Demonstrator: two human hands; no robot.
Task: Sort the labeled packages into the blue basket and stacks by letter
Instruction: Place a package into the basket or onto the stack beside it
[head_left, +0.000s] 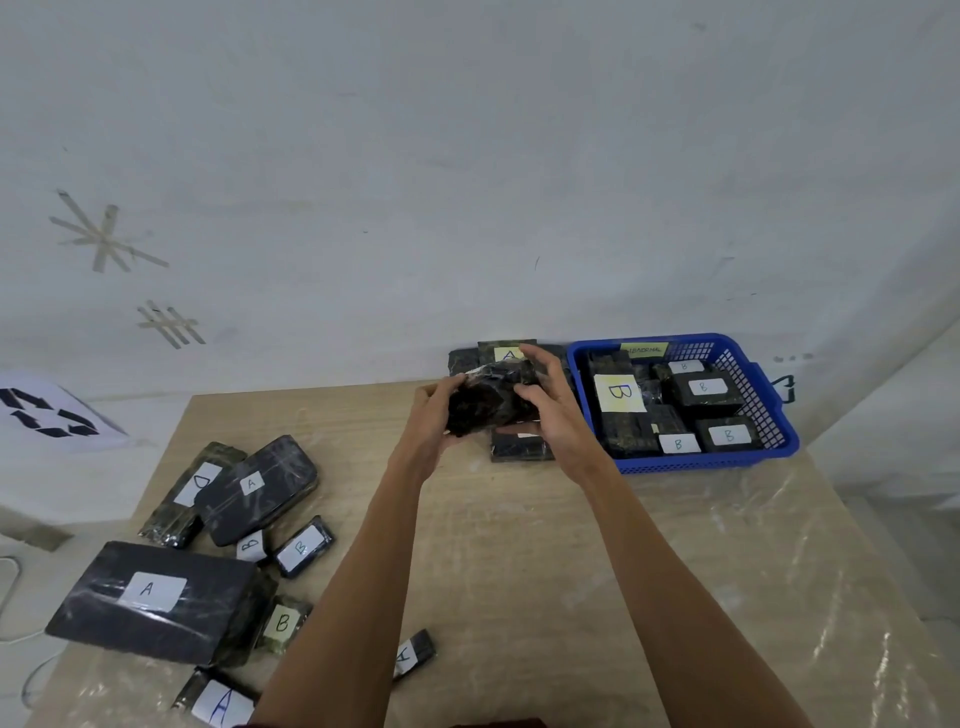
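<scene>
Pale wood tabletop (519, 545) under clear plastic film, pushed against a white wall. Blue basket (753, 400) at far right edge, yellow tag on its back rim, filled with dark wrapped packages, every visible label B; the biggest B package (618, 395) lies at the basket's left side. Near left: large flat A package (150, 603), the biggest of the unsorted lot. Behind it a rounded A package (257, 488) overlaps a long D package (195, 488). Smaller B packages sit between and beside these, one white-labelled (304, 545), one yellow-labelled (283, 621). Two more A packages at the near edge (218, 701), (413, 652). Just left of the basket, an A stack (506, 353) against the wall, with a small dark package (519, 447) in front of it. Above that, lifted off the tabletop, the held package (485, 402): dark, crinkled wrap, label not visible. Left hand (434, 410) grips its left end, fingers curled around it. Right hand (545, 405) holds the right end, fingers bent over the top.
</scene>
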